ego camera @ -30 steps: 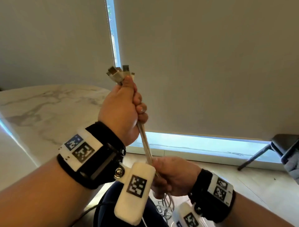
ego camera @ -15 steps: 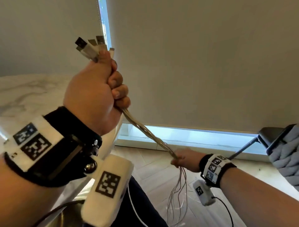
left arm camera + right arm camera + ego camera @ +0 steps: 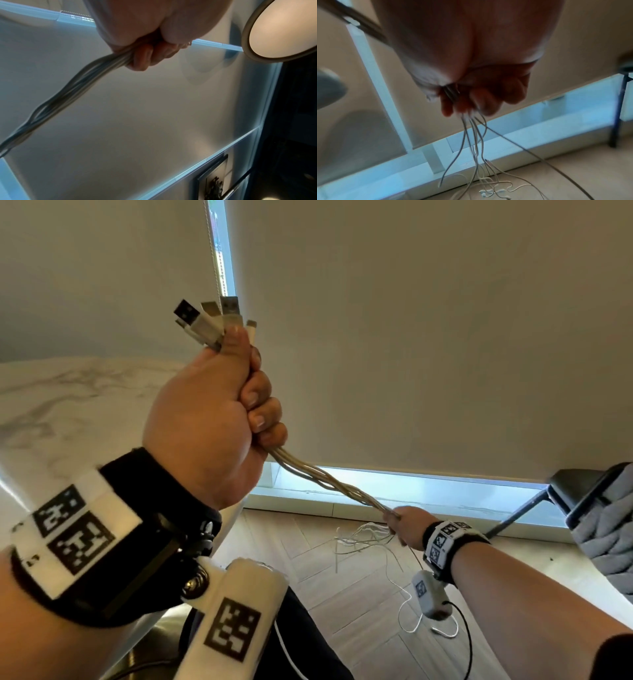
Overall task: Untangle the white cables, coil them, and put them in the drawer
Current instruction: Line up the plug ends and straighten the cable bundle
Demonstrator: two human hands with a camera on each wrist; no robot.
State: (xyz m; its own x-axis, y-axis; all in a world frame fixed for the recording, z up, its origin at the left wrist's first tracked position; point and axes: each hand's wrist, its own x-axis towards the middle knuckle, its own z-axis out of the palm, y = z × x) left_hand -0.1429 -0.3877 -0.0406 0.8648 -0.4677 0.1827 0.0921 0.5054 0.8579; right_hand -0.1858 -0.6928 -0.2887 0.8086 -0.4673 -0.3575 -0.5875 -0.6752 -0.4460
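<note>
My left hand (image 3: 219, 419) is raised in a fist round a bundle of white cables (image 3: 329, 482), with their USB plugs (image 3: 205, 323) sticking out above the thumb. The bundle runs taut down and to the right into my right hand (image 3: 402, 525), which grips it low above the floor. Beyond the right hand the loose cable ends (image 3: 363, 537) fan out and trail on the wooden floor. The left wrist view shows the fingers (image 3: 145, 56) curled round the cables (image 3: 68, 92). In the right wrist view thin cable ends (image 3: 476, 148) hang from the closed fingers (image 3: 488, 102). No drawer is in view.
A marble-topped table (image 3: 68, 405) stands at the left. Roller blinds (image 3: 411, 337) cover the window ahead, with a lit gap along the sill. A dark chair (image 3: 575, 491) with a grey knitted throw (image 3: 609, 535) is at the right. Herringbone wood floor (image 3: 359, 611) lies below.
My right hand has slid down along the bundle, away from the left hand and to the right, drawing the cables out straight. The loose ends now trail on the floor.
</note>
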